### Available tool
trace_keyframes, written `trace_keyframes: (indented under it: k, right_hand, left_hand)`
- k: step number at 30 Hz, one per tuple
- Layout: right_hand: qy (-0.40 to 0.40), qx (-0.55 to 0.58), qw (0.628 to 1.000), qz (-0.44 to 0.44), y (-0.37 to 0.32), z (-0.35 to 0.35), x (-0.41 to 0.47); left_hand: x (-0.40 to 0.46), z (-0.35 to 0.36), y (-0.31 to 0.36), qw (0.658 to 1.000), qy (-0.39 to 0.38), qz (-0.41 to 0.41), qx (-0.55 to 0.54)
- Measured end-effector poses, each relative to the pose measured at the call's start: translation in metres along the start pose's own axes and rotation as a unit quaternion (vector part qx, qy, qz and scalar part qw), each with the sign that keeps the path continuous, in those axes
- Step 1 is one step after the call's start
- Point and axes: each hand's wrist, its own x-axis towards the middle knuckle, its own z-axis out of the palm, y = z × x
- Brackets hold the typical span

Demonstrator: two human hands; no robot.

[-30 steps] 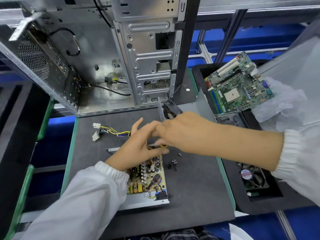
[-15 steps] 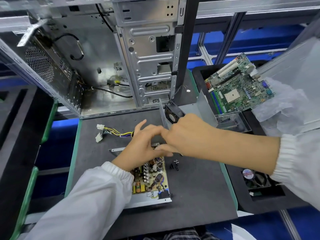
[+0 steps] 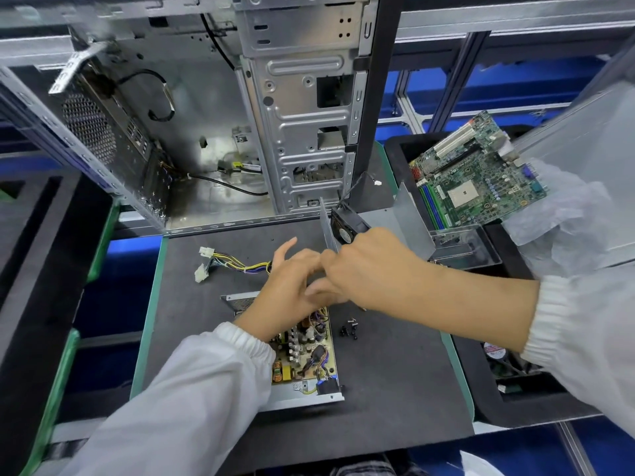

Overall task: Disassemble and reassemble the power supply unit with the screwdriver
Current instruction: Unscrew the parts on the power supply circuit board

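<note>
Halfway at best: the power supply unit (image 3: pixel 302 365) is lying opened on the bench (image 3: pixel 395 389), circuit board bared. Left of it nothing is happening; above its far end the left hand (image 3: pixel 292 290) and right hand (image 3: pixel 371 269) are meeting, fingers curled, what they're pinching I cannot tell. Right of it loose screws (image 3: pixel 349 329) are waiting; the cover with fan (image 3: pixel 347 225) is standing behind. Reassembly is looking still ahead.

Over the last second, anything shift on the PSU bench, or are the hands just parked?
Barely. Left hand and right hand stay joined above the far end of the open power supply board; whatever they work on is hidden between the fingers, and no grasp or release shows. The apparent drift looks like camera motion. Loose screws, cable harness, fan cover and motherboard stayed put.
</note>
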Motion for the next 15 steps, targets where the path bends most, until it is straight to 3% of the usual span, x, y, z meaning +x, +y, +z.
trace_keyframes:
  k: [3,6,9,12,15]
  right_hand:
    - [-0.030,0.087,0.995,-0.046,0.006,0.003,0.001]
    - [-0.044,0.101,0.990,-0.092,0.016,0.001,0.001]
    - [-0.030,0.043,0.997,-0.049,0.014,0.000,0.007]
    - [-0.046,0.042,0.998,-0.012,0.008,-0.002,0.015]
    - [-0.002,0.124,0.989,-0.080,0.014,-0.003,0.009]
  left_hand:
    - [-0.002,-0.002,-0.008,1.000,0.021,-0.009,-0.012]
    - [-0.006,-0.010,-0.013,1.000,-0.015,0.010,-0.024]
    - [-0.005,-0.007,-0.009,0.999,-0.019,0.006,-0.046]
    - [-0.005,0.000,-0.007,0.999,0.024,-0.007,-0.048]
    - [-0.006,-0.001,-0.010,0.997,0.042,0.003,-0.062]
